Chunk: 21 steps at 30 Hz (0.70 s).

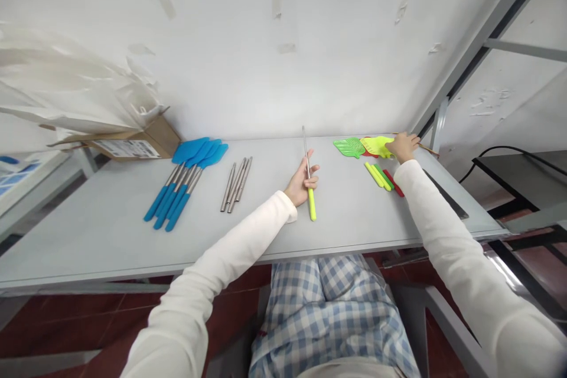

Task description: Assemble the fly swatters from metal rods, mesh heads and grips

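Observation:
My left hand (302,182) is closed around a thin metal rod with a yellow-green handle (312,203), held above the grey table (110,230); the rod points away from me. My right hand (403,145) reaches to the far right and rests with its fingers curled on a yellow plastic swatter head (377,144), which lies beside a green head (349,146) and over a red one. Loose yellow, green and red handles (381,177) lie just in front of that pile.
Several finished blue swatters (183,183) lie at the left. A bundle of bare metal rods (236,183) sits beside them. A cardboard box (133,143) with white plastic bags stands at the back left. A metal frame (478,41) rises on the right.

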Each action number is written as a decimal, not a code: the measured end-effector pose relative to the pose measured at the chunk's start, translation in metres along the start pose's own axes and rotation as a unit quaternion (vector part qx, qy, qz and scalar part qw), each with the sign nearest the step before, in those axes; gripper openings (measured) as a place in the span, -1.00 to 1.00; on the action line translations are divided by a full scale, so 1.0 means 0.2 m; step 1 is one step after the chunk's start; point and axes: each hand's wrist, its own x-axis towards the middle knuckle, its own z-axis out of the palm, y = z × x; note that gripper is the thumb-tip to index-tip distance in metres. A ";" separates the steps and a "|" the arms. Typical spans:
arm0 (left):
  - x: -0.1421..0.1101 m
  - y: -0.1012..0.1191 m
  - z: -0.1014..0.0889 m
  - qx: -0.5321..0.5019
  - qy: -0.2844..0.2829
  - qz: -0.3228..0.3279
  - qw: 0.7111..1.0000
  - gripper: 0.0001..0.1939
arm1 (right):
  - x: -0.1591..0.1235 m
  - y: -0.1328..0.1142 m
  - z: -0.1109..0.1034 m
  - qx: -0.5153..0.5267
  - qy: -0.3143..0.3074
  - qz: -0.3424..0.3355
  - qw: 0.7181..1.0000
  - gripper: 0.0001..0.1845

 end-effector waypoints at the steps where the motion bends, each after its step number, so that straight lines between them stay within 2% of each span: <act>1: 0.00 0.00 0.00 0.006 -0.010 -0.002 1.000 -0.62 | -0.03 -0.05 0.01 -0.001 0.004 -0.004 1.000 -0.64; 2: 0.00 -0.01 0.01 0.011 -0.017 -0.004 1.000 -0.62 | -0.07 -0.11 0.02 0.012 -0.002 -0.013 1.000 -0.71; 4: -0.01 -0.01 0.02 0.020 -0.024 -0.015 0.999 -0.65 | -0.17 -0.27 0.06 0.138 -0.097 -0.085 0.982 -0.86; 5: -0.01 -0.02 0.02 0.021 -0.025 -0.022 0.999 -0.67 | -0.22 -0.36 0.08 0.223 -0.151 -0.111 0.957 -0.83; 7: -0.01 -0.02 0.03 0.020 -0.026 -0.030 0.999 -0.70 | -0.31 -0.55 0.15 0.344 -0.248 -0.122 0.897 -0.74; 8: -0.01 -0.02 0.03 0.020 -0.027 -0.028 0.999 -0.72 | -0.35 -0.63 0.19 0.369 -0.268 -0.126 0.881 -0.74; 11: 0.00 -0.01 0.04 0.031 -0.023 -0.003 0.999 -0.79 | -0.42 -0.78 0.26 0.373 -0.291 -0.107 0.875 -0.75; 13: 0.00 -0.01 0.04 0.043 -0.017 -0.003 0.999 -0.83 | -0.44 -0.82 0.29 0.367 -0.334 -0.088 0.863 -0.66; 17: 0.02 0.01 0.03 0.044 -0.007 -0.020 0.999 -0.86 | -0.47 -0.79 0.29 0.403 -0.438 -0.074 0.800 -0.56; 19: 0.04 0.02 0.02 0.045 -0.006 -0.013 0.999 -0.89 | -0.48 -0.77 0.28 0.442 -0.446 -0.065 0.776 -0.60; 21: 0.04 0.02 0.01 0.060 -0.013 -0.002 0.998 -0.91 | -0.48 -0.76 0.27 0.493 -0.425 -0.046 0.758 -0.64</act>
